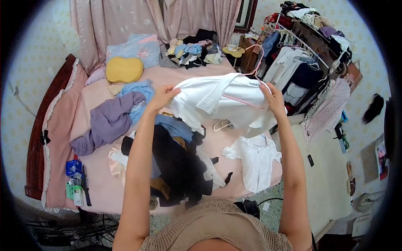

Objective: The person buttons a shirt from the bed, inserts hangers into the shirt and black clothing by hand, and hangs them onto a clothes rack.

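Note:
A white collared shirt is stretched between my two hands above the bed. My left hand pinches one shoulder of the shirt. On the other side my right hand grips the opposite shoulder, beside the printed label. A pink hanger is inside the shirt, its hook rising above the collar and its lower bar showing at the neck opening. Below, another white shirt lies spread on the bed. A heap of dark clothes rests between my arms.
The pink-sheeted bed also bears a purple garment, a yellow cushion and a clothes pile. At right stands a loaded clothes rack, with a pale table nearer. Several hangers lie under the held shirt.

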